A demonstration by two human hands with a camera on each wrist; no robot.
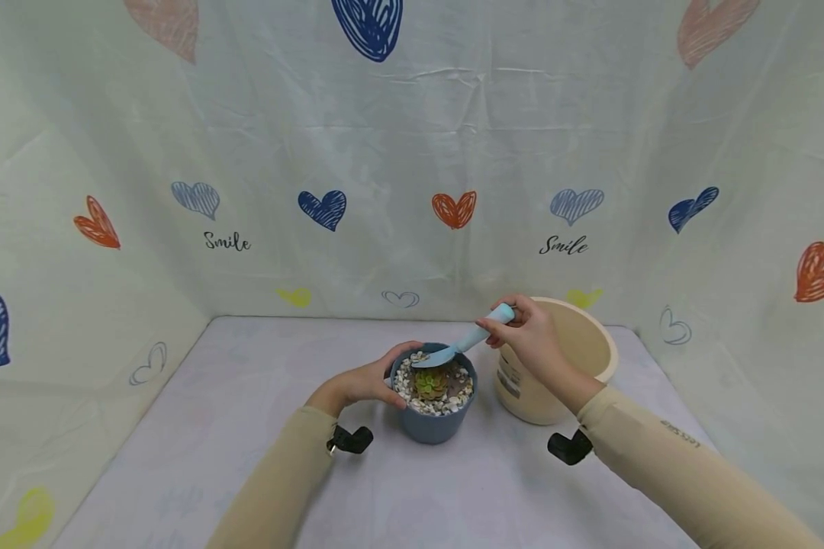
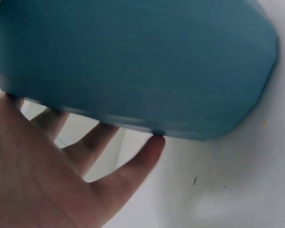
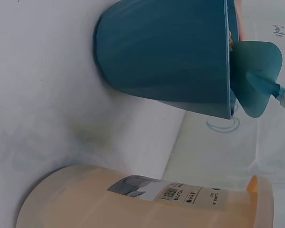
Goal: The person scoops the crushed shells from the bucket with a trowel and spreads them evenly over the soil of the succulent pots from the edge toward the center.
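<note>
Gripped on its left side by the left hand [image 1: 372,381], the pot [image 1: 431,428] stands upright on the table [image 1: 233,412]; this hold should be firm, so that nothing tips. Over the plant [image 1: 430,386] and stones [image 1: 431,407] leans the trowel [image 1: 467,340]; whether it touches them, I cannot tell. It would be best to work lightly, sparing the plant. The right hand [image 1: 530,335] pinches its handle, near the bin [image 1: 532,402], which it should not knock.
</note>
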